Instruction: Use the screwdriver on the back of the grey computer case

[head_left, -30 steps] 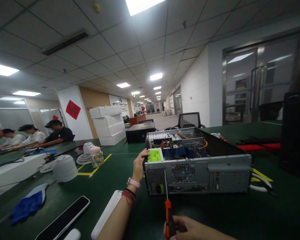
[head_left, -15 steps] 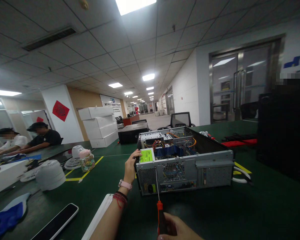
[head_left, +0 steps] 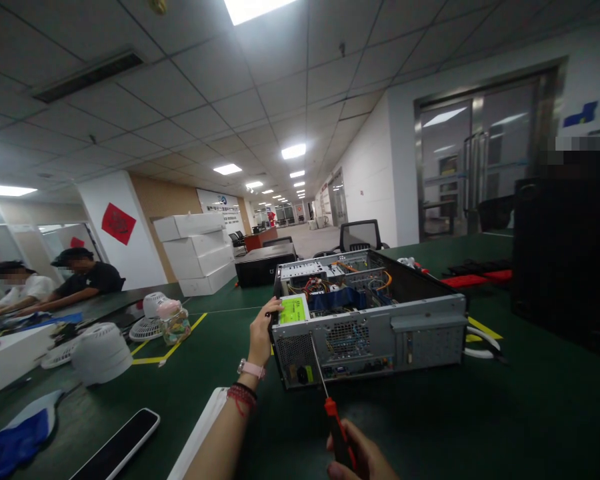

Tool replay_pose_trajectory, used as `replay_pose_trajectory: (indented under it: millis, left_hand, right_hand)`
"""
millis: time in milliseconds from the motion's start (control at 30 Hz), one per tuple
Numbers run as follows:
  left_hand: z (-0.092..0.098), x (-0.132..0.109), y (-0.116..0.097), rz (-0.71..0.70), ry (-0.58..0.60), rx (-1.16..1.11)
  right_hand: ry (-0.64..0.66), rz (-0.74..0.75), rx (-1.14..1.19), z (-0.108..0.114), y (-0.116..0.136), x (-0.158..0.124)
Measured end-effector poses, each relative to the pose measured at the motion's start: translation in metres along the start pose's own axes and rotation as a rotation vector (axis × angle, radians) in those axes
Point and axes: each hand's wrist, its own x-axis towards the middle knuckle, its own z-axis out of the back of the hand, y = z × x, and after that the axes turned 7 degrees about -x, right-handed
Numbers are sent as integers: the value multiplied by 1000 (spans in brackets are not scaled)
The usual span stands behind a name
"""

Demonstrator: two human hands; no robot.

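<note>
Head view: one computer case lay open-topped on the table, rear panel toward six o'clock; its inside was half hidden behind that panel, the wires too tangled to count.
Left hand: one, at nine o'clock of the case, fingers over its corner beside one green label; the fingers were partly hidden, so how tight the grip was could not be told.
Right hand: one, at six o'clock, cut off by the bottom edge, its grip closed round the handle of one screwdriver.
Screwdriver shaft: one, slanting toward eleven o'clock, its end at the rear panel; too thin to tell whether it sat in a screw.
Left wrist: one pink-strapped watch; the bracelets overlapped and could not be counted.
Eight o'clock: one white-edged black slab, cut off below; one blue cloth-like item, blurred and cut off at the left.
Nine o'clock: one pink-topped jar, contents indistinct.
Ten o'clock: at least three stacked white boxes; two seated people in caps, a third figure mostly cut off.
Two o'clock: one black upright block, its lower outline lost in darkness.
</note>
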Motion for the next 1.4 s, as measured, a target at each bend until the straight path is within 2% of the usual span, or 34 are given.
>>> replay_pose_trajectory:
  millis: [100,333,467,833,1033,1133,1267,1400]
  left_hand:
    - [0,0,2,-1,-2,-3]
    - [1,0,5,-5,-1,-4]
    - [1,0,4,0,1,-4]
    - [1,0,2,19,-5,-3]
    - [1,-1,3,17,0,-10]
    - [1,-1,4,2,-5,-8]
    - [2,-1,5,-9,2,4]
    - [2,-1,6,-5,5,8]
  right_hand:
    - [-19,-28,48,-1,-6,1]
    - [48,-16,265,-5,-10,2]
    - [84,-14,267,-6,-10,2]
    - [30,22,338,-11,-19,6]
    - [60,-57,287,-12,-21,8]
    - [81,-49,266,-12,-24,11]
    - [76,-42,330,-13,-26,14]
    - [72,-103,415,-12,-28,16]
